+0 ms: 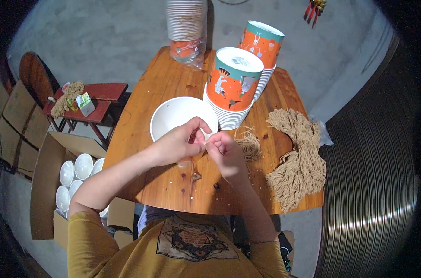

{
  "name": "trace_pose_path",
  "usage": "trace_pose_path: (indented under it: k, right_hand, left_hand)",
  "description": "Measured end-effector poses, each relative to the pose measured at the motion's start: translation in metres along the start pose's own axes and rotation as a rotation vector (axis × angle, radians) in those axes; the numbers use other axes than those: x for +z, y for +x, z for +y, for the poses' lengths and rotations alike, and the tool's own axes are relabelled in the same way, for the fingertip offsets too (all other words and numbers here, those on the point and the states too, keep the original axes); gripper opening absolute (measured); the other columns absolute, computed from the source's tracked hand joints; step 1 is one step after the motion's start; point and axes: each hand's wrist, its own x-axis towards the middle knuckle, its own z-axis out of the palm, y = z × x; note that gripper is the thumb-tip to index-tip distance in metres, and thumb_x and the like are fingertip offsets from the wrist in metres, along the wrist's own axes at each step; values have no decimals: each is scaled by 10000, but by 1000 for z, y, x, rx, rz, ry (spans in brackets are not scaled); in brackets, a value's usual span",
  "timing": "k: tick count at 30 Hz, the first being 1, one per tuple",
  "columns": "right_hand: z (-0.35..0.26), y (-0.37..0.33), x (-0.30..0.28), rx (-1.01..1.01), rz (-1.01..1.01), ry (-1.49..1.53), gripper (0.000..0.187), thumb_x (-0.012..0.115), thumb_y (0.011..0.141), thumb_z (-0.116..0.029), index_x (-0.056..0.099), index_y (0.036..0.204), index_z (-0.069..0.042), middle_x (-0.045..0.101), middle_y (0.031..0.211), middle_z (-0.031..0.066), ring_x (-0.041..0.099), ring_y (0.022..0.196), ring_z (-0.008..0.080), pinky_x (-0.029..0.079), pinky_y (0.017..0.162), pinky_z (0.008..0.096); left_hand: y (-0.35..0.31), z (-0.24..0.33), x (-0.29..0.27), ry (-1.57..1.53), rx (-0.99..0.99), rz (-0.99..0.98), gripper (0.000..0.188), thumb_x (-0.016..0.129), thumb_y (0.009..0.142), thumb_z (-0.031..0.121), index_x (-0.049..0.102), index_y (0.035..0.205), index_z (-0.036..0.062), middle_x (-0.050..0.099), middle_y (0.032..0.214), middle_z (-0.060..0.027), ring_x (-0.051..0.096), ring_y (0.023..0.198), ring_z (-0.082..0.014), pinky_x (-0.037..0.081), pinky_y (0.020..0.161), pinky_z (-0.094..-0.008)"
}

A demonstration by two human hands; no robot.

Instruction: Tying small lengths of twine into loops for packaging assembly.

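- The front tub (233, 90) is orange, with a teal band (240, 77) and grey-and-black figures (220, 85).
- The open tub (175, 113) is white inside.
- The string bundle (303, 169) is plain tan.
- The table (138, 116) is honey-brown, with streaky grain and dark knots.
- The shirt (127, 259) is mustard, with a dark ornate print (196, 238).
- The bench (108, 91) is dark red.
- The wall (113, 41) is mottled grey.

My round bucket (177, 113) shows its smooth white inside, open mouth facing up toward me, a small dark spot near the rim; my left hand (177, 142) and right hand (226, 155) meet at its near-right edge.
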Motion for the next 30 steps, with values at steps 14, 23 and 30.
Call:
trace_pose_path:
  k: [14,23,30]
  right_hand:
    - [11,-3,1,-95,62,179,114,610,888,-135,553,854,-42,496,702,-45,438,653,41,372,603,217]
    - [31,-8,-2,-191,63,191,51,591,884,-48,545,863,-50,479,689,-36,430,652,41,367,586,211]
    - [15,-15,8,-131,166,55,115,634,849,-15,545,902,-65,479,711,-34,447,637,53,378,557,227]
  left_hand:
    - [-1,-3,3,399,85,143,110,582,851,100,584,879,-6,588,843,-124,592,795,-248,479,733,-351]
    - [-1,-4,3,392,65,173,107,581,827,105,582,845,-1,587,863,-143,590,823,-289,474,749,-367]
    - [-3,-6,3,421,87,190,109,584,821,105,579,842,-1,586,861,-139,591,824,-281,473,750,-364]
